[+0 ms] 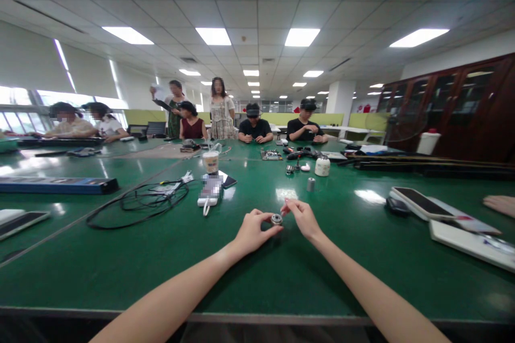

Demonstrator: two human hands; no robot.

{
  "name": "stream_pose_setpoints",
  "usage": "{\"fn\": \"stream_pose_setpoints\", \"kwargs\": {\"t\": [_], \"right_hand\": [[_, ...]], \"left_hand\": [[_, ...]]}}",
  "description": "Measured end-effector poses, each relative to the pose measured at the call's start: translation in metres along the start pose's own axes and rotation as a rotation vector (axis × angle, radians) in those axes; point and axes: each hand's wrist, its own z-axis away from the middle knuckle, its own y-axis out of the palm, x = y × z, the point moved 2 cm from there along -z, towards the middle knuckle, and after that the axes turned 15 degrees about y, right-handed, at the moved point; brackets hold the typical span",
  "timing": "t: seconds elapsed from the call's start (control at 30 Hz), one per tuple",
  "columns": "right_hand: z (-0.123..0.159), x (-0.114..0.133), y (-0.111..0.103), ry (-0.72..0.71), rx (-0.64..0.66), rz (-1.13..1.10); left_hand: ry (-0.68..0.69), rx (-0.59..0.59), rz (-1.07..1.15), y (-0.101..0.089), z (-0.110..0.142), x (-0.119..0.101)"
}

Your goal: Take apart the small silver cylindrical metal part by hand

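Observation:
Between the thumb and fingers of my left hand (255, 231) is a small round metal part (276, 220) with a dark centre, held low over the green table (225, 284). Just to its right is my right hand (303, 218), its thumb and fingertips pinched together close to the part. Whatever the pinch holds, if anything, is too small to make out. Beyond my hands a grey metal cylinder (311, 184) stands upright on the table. Farther back are a white rounded container (322, 166) and small metal pieces (289, 170).
Left of my hands lie a white power bank (208, 200), coiled black cable (137, 201) and a drink cup (211, 162). On the right are a phone (422, 203), a black mouse (397, 206) and another person's hand (499, 204). A circuit board (271, 155) lies farther back; several people sit opposite.

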Motion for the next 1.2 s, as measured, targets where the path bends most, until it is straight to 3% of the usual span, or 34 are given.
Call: {"fn": "stream_pose_setpoints", "kwargs": {"t": [0.67,1.2], "right_hand": [[-0.0004,-0.0055,0.0005,0.067,0.0,-0.038],[-0.0003,-0.0033,0.0002,0.04,0.013,-0.047]], "left_hand": [[0.005,-0.001,-0.005,-0.0006,0.0004,-0.0009],[0.021,0.008,-0.025,-0.0013,0.0,-0.0034]]}}
